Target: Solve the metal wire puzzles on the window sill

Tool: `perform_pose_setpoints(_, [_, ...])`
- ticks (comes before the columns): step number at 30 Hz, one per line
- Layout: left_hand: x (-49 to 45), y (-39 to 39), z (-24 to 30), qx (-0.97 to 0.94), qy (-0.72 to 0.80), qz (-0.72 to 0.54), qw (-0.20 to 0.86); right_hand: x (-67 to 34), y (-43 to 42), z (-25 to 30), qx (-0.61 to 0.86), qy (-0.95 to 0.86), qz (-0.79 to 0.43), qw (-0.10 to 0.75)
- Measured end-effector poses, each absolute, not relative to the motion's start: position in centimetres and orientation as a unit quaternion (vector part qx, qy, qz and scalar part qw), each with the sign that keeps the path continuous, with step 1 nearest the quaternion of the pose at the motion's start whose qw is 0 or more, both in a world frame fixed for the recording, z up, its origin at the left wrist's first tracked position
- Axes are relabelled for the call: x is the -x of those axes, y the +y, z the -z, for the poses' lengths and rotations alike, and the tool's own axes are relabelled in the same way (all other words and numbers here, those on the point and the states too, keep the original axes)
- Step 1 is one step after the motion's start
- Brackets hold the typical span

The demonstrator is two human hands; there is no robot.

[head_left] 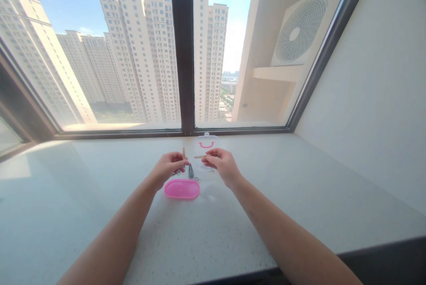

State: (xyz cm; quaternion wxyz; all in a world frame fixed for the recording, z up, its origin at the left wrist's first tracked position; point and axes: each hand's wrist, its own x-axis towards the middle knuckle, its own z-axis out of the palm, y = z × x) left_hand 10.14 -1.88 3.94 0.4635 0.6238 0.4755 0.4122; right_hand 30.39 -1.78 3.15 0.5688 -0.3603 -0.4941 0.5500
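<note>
My left hand is closed round a thin tan stick that points up from its fingers. My right hand pinches another thin tan stick that lies level, pointing left toward the left hand. Between and just below the hands, a dark hair clip and some small metal pieces lie on the white stone sill. A pink oval case rests just in front of them. A clear plastic pouch with a pink curved mark lies behind the right hand.
A large window with a dark frame runs along the far edge of the sill, with tall buildings outside. A white wall closes the right side. The sill's dark front edge is at lower right.
</note>
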Motion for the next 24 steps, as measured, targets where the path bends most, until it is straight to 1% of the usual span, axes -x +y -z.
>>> perform_pose_setpoints(4, [-11.5, -2.4, -3.7, -0.618, 0.464, -0.426, 0.471, -30.3, -2.0, -2.1, 0.343, -0.456, -0.594, 0.567])
perform_pose_setpoints(9, [-12.9, -2.6, -3.2, -0.612, 0.445, -0.444, 0.48, -30.0, -2.0, -1.5, 0.366, -0.483, -0.578, 0.546])
perform_pose_setpoints(13, [-13.3, -2.8, -3.2, -0.613, 0.433, -0.454, 0.479, -30.1, -1.9, -0.8, 0.388, -0.565, -0.541, 0.487])
perform_pose_setpoints(16, [-13.4, -3.0, -3.4, -0.615, 0.435, -0.451, 0.479, -30.1, -1.8, -0.3, 0.368, -0.65, -0.517, 0.419])
perform_pose_setpoints(18, [-13.3, -3.0, -3.4, -0.615, 0.44, -0.448, 0.477, -30.1, -1.8, -0.2, 0.363, -0.678, -0.501, 0.397])
perform_pose_setpoints(24, [-12.9, -2.6, -2.9, -0.618, 0.461, -0.429, 0.471, -30.0, -1.8, -0.4, 0.349, -0.643, -0.518, 0.444])
